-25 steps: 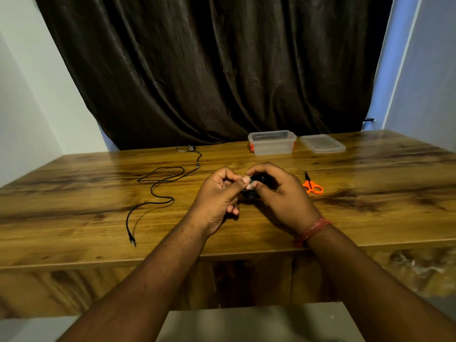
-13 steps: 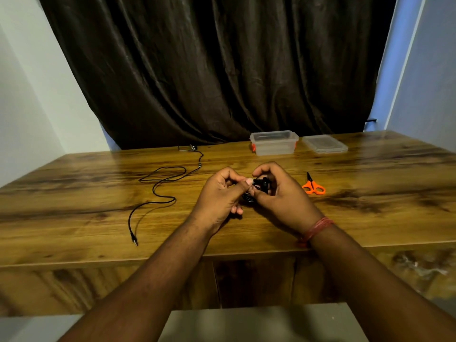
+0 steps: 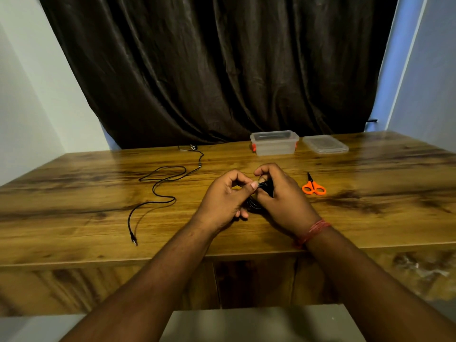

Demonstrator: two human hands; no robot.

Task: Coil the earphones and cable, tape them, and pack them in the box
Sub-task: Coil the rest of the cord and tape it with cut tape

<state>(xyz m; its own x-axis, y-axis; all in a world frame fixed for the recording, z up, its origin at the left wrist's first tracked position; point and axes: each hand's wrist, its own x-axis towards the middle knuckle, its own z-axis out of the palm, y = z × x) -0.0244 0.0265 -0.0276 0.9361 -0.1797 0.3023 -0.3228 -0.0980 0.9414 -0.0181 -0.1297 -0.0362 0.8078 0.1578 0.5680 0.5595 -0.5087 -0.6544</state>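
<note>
My right hand (image 3: pixel 283 201) grips a small black coiled bundle of cable (image 3: pixel 266 190) above the middle of the table. My left hand (image 3: pixel 225 199) pinches at the bundle's left side with thumb and forefinger; most of the bundle is hidden between the two hands. Black earphones (image 3: pixel 160 183) lie uncoiled in loose loops on the table to the left, the jack near the front edge and the earbuds at the back. A clear plastic box (image 3: pixel 274 142) with orange clips stands open at the back.
The box's clear lid (image 3: pixel 325 144) lies flat to the right of the box. Orange-handled scissors (image 3: pixel 313 187) lie just right of my right hand. The wooden table (image 3: pixel 74 213) backs onto a dark curtain (image 3: pixel 222 70).
Both hands shifted slightly while working on the bundle; my left thumb and forefinger now pinch closer to its top. Nothing else on the table moved.
</note>
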